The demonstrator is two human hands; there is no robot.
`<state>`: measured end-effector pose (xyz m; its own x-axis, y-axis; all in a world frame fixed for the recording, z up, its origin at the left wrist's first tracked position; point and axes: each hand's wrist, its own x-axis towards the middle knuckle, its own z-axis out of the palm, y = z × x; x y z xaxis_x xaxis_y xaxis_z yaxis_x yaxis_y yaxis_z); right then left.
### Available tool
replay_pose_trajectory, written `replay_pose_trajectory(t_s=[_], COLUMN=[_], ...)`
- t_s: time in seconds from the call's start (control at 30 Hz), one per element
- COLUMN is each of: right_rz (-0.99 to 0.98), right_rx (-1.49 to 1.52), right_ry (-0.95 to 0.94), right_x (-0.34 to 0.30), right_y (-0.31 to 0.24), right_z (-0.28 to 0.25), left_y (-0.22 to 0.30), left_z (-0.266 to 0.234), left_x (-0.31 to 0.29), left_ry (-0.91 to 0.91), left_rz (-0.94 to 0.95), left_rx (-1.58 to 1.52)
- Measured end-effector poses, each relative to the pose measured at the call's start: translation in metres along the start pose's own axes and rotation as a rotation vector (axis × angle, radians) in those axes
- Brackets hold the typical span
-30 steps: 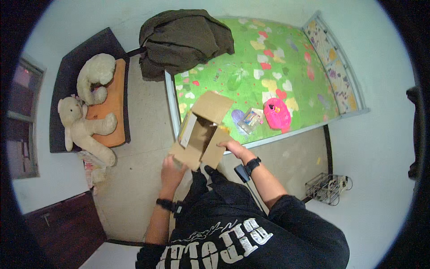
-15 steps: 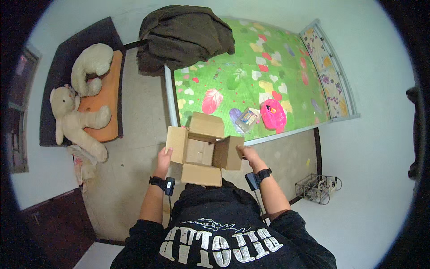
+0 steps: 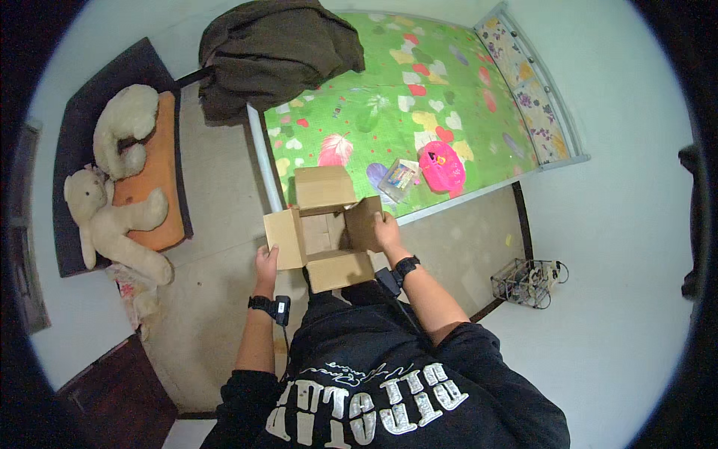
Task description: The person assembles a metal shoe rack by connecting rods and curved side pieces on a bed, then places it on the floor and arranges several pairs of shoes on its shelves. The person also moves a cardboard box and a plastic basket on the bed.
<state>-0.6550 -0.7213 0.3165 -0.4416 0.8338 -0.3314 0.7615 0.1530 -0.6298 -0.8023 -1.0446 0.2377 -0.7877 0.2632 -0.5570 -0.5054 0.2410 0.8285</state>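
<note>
I hold an open brown cardboard box (image 3: 323, 232) in front of my body, its four flaps spread out and its opening facing up. My left hand (image 3: 266, 262) grips the box at its left flap. My right hand (image 3: 387, 228) grips the right flap, fingers over its edge. The inside of the box looks empty. Just beyond it is the near edge of a bed (image 3: 419, 97) with a green patterned sheet.
A pink pouch (image 3: 441, 166) and a small clear packet (image 3: 398, 178) lie on the bed near its edge. A dark jacket (image 3: 277, 52) is heaped at the bed's corner. Two plush bears (image 3: 112, 202) rest on a dark bench at left. A wire basket (image 3: 527, 283) stands on the floor at right.
The box has turned from tilted on its side to upright with flaps spread, and both hands have shifted to its left and right flaps. My view has moved closer to the bed.
</note>
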Motion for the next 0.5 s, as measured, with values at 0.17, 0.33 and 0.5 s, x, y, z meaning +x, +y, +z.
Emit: replay_pose_trajectory(t_s=[0.17, 0.33, 0.5], right_rz=[0.064, 0.142, 0.235], right_rx=[0.181, 0.699, 0.645], right_ry=[0.047, -0.14, -0.17], right_x=[-0.003, 0.013, 0.045], right_y=[0.023, 0.045, 0.086], right_z=[0.001, -0.025, -0.053], left_y=[0.023, 0.06, 0.096], left_z=[0.026, 0.06, 0.109], left_x=[-0.018, -0.046, -0.069], left_ry=[0.062, 0.193, 0.105], left_rz=[0.095, 0.305, 0.34], left_rx=[0.358, 0.48, 0.498])
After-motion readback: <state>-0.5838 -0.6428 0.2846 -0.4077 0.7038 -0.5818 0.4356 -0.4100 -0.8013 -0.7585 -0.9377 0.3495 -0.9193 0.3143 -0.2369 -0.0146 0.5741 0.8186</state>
